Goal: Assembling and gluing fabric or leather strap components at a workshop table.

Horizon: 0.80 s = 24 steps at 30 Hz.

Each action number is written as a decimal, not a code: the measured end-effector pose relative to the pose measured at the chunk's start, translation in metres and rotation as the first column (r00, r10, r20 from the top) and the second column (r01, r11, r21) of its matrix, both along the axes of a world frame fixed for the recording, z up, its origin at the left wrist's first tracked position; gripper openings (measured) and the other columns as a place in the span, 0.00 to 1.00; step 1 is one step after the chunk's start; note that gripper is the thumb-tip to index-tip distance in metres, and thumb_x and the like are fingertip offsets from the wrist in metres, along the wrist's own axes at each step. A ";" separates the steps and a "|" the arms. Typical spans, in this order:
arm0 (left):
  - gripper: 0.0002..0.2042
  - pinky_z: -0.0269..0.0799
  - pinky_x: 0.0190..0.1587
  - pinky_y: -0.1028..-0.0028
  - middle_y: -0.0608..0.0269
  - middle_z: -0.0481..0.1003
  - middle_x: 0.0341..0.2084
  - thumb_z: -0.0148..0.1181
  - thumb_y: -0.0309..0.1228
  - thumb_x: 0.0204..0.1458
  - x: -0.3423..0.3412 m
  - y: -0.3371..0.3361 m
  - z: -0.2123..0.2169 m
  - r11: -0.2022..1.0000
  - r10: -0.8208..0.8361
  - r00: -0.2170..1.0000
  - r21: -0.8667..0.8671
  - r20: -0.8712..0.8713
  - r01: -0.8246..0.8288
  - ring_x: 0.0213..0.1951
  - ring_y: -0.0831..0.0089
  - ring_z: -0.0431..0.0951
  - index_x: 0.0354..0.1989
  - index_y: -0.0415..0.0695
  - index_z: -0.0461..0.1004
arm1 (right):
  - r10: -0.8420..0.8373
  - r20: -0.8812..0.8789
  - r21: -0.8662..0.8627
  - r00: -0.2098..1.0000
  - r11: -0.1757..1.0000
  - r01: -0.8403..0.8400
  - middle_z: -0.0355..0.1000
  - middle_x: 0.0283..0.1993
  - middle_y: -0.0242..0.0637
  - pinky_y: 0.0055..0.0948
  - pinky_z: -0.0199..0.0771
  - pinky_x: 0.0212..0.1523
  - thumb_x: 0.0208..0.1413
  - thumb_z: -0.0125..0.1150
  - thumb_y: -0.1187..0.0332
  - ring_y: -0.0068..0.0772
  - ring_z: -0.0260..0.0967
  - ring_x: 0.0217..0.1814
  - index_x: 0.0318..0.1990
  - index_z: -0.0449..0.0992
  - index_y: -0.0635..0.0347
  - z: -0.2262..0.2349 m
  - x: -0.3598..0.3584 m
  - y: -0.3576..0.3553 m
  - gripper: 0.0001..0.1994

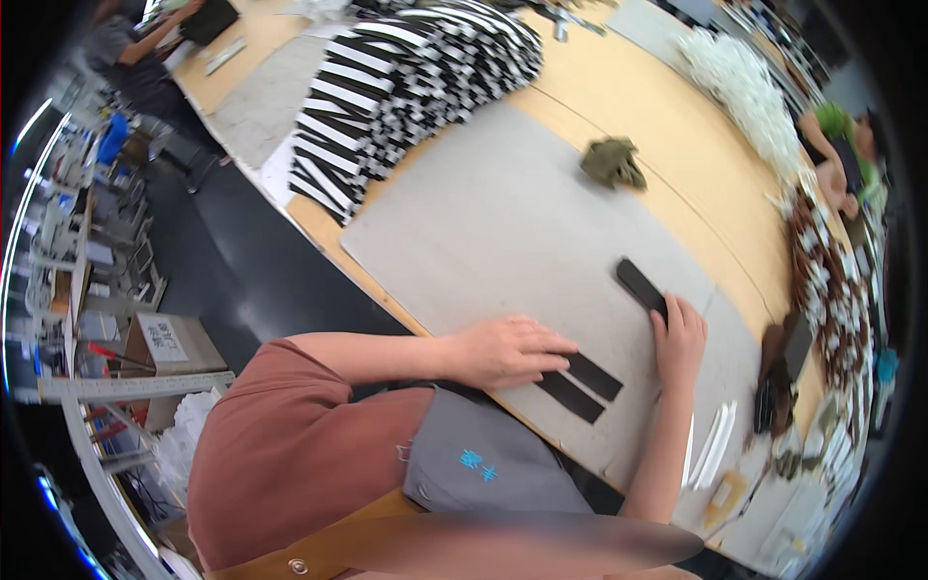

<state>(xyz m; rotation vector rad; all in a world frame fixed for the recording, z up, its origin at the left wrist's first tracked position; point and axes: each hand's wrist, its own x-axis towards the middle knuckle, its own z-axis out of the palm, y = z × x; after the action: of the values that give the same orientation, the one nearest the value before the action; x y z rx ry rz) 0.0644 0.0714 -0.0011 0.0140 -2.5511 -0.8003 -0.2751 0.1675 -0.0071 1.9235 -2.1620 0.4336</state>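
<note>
Left hand (507, 350) lies flat, fingers spread, pinning two black strips (580, 385) on the grey mat (483, 213) at the worktop's (628, 97) near edge; their near ends are hidden under it. Right hand (679, 338) pinches a third black strip (641, 286), long axis running up-left. Striped black-and-white stack (406, 87) far left.

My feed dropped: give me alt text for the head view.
The left hand presses flat on two black strips lying on a grey board, while the right hand touches a third black strip; a striped stack sits behind.
</note>
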 end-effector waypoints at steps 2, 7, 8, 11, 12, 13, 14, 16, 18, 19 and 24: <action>0.18 0.68 0.62 0.60 0.59 0.70 0.65 0.66 0.31 0.56 0.001 -0.002 -0.005 0.999 -0.011 1.000 0.030 -0.006 0.012 0.61 0.61 0.73 0.57 0.47 0.76 | 0.029 0.026 0.011 0.999 1.000 -0.029 0.76 0.56 0.40 0.42 0.67 0.61 0.59 0.68 0.65 0.43 0.72 0.59 0.59 0.76 0.59 0.007 0.009 0.003 0.21; 0.16 0.68 0.61 0.61 0.59 0.70 0.66 0.65 0.31 0.57 0.002 -0.003 -0.005 0.999 -0.022 1.000 0.029 -0.009 0.023 0.59 0.62 0.74 0.54 0.46 0.78 | 0.075 -0.109 -0.121 0.991 0.989 -0.088 0.77 0.52 0.38 0.43 0.70 0.59 0.56 0.69 0.67 0.41 0.74 0.54 0.53 0.79 0.60 0.014 0.021 0.003 0.18; 0.15 0.68 0.61 0.61 0.59 0.69 0.66 0.65 0.31 0.58 0.002 -0.004 -0.005 0.999 -0.018 1.000 0.031 0.001 0.018 0.59 0.62 0.74 0.53 0.46 0.78 | 0.095 -0.146 -0.129 0.985 0.985 -0.114 0.77 0.51 0.39 0.43 0.70 0.59 0.56 0.68 0.70 0.41 0.74 0.54 0.52 0.79 0.62 0.013 0.022 0.005 0.16; 0.15 0.67 0.61 0.60 0.58 0.69 0.66 0.64 0.31 0.58 0.000 -0.007 0.000 0.998 -0.047 0.999 0.047 0.014 0.046 0.58 0.62 0.74 0.53 0.46 0.78 | 0.082 -0.196 -0.134 0.977 0.985 -0.109 0.77 0.51 0.40 0.42 0.71 0.58 0.55 0.64 0.74 0.42 0.74 0.52 0.50 0.79 0.64 0.007 0.026 0.007 0.14; 0.14 0.67 0.61 0.60 0.58 0.69 0.67 0.64 0.31 0.59 0.000 -0.009 0.000 0.997 -0.052 0.998 0.057 0.028 0.050 0.58 0.62 0.74 0.53 0.46 0.78 | 0.068 -0.197 -0.133 0.978 0.987 -0.095 0.77 0.50 0.41 0.43 0.71 0.58 0.55 0.62 0.76 0.42 0.74 0.52 0.49 0.79 0.66 0.006 0.029 0.005 0.14; 0.14 0.67 0.61 0.60 0.58 0.69 0.67 0.64 0.31 0.59 0.000 -0.010 0.000 0.997 -0.058 0.998 0.052 0.022 0.057 0.58 0.62 0.74 0.53 0.46 0.78 | 0.070 -0.198 -0.154 0.978 0.983 -0.102 0.77 0.48 0.41 0.43 0.71 0.57 0.54 0.60 0.77 0.44 0.74 0.51 0.48 0.79 0.67 0.007 0.031 0.003 0.13; 0.14 0.67 0.61 0.60 0.58 0.69 0.66 0.64 0.30 0.57 0.000 -0.010 0.000 0.997 -0.048 0.999 0.055 -0.004 0.048 0.57 0.62 0.75 0.52 0.45 0.78 | 0.063 -0.204 -0.158 0.977 0.983 -0.096 0.77 0.48 0.41 0.43 0.71 0.57 0.54 0.60 0.77 0.44 0.74 0.51 0.48 0.79 0.67 0.009 0.032 0.002 0.13; 0.14 0.67 0.60 0.60 0.58 0.68 0.66 0.65 0.29 0.56 -0.001 -0.008 0.000 0.997 -0.044 0.998 0.060 -0.035 0.046 0.56 0.63 0.75 0.50 0.45 0.78 | 0.079 -0.154 -0.165 0.985 0.981 -0.105 0.76 0.46 0.40 0.44 0.71 0.56 0.54 0.61 0.77 0.43 0.74 0.49 0.46 0.79 0.66 0.011 0.033 0.001 0.11; 0.14 0.67 0.61 0.60 0.57 0.68 0.66 0.65 0.29 0.56 0.000 -0.006 -0.002 0.998 -0.029 0.999 0.055 -0.022 0.030 0.55 0.63 0.76 0.51 0.45 0.77 | 0.072 -0.145 -0.170 0.987 0.981 -0.096 0.76 0.45 0.40 0.44 0.71 0.56 0.54 0.61 0.77 0.43 0.74 0.48 0.45 0.78 0.65 0.011 0.033 0.003 0.10; 0.14 0.67 0.61 0.60 0.57 0.68 0.66 0.65 0.29 0.56 0.001 -0.005 -0.002 0.998 -0.033 0.999 0.056 -0.025 0.034 0.55 0.63 0.76 0.51 0.45 0.77 | 0.070 -0.130 -0.172 0.989 0.981 -0.092 0.76 0.45 0.39 0.44 0.71 0.56 0.54 0.62 0.77 0.43 0.74 0.47 0.44 0.78 0.64 0.010 0.034 0.003 0.09; 0.16 0.68 0.59 0.60 0.57 0.68 0.67 0.66 0.28 0.56 0.004 -0.001 -0.004 0.994 -0.044 0.999 0.103 0.004 0.043 0.54 0.61 0.76 0.54 0.45 0.77 | 0.054 -0.112 -0.215 0.992 0.974 -0.077 0.77 0.42 0.37 0.41 0.71 0.57 0.55 0.66 0.76 0.41 0.75 0.47 0.41 0.79 0.61 0.009 0.038 0.008 0.07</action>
<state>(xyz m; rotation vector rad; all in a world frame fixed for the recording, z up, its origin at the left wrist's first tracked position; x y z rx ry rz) 0.0685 0.0703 -0.0050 -0.0062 -2.5214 -0.9485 -0.2369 0.1760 0.0016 1.8567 -1.9026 0.5444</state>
